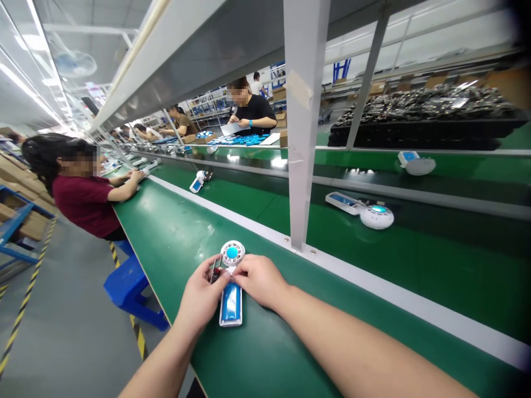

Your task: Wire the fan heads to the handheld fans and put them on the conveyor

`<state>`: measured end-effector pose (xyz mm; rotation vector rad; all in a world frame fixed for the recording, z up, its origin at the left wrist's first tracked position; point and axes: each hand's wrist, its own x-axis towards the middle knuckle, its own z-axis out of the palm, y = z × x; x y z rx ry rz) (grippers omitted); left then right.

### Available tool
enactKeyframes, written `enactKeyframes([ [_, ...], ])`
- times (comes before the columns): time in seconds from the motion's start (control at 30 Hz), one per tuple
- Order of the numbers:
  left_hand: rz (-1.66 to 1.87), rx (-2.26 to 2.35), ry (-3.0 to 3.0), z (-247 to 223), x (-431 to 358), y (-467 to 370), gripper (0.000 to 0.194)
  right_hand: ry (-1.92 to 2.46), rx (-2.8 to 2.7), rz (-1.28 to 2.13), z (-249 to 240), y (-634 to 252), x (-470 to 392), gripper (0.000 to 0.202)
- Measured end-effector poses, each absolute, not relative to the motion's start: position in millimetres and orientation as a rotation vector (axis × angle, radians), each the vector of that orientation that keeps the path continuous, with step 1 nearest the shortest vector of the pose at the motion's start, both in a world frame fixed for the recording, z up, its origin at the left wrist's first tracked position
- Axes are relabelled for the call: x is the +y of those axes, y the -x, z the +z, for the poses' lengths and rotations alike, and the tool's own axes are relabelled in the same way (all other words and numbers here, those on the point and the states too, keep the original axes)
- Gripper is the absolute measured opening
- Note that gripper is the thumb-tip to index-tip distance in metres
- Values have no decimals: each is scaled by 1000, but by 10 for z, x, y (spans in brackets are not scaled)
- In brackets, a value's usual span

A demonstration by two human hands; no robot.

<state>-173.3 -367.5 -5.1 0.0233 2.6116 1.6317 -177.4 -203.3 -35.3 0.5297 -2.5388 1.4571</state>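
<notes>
A white handheld fan (233, 250) with a turquoise centre lies on the green bench, its round head pointing away from me. Its handle is open, and a blue battery (232, 303) fills the casing. My left hand (203, 290) is closed on a small circuit board (215, 273) with a red part, just left of the fan's neck. From the other side, my right hand (258, 279) pinches at the neck, its thumb and forefinger close to the left fingertips. What the right fingers grip is too small and covered to make out.
Beyond a white rail stands a green conveyor (257, 202) carrying other open fans (376, 215). A white post (299, 166) rises from the rail ahead. A co-worker in a dark red shirt (89, 199) works at the bench's left, near a blue stool (130, 284).
</notes>
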Motion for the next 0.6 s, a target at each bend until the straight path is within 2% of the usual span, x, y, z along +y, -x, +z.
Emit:
enactKeyframes([
  [0.23,1644,2611,7,-67,-3651,1735,55,-550,-2521,1408,-352,1763,-2038,14],
  [0.43,1735,2544,20,-105,-3625,1759,55,-505,-2488,1481,-348,1747,-2013,9],
  [0.6,1659,2638,-127,-164,-3638,1761,50,-400,-2471,1509,-344,1743,-2008,7],
])
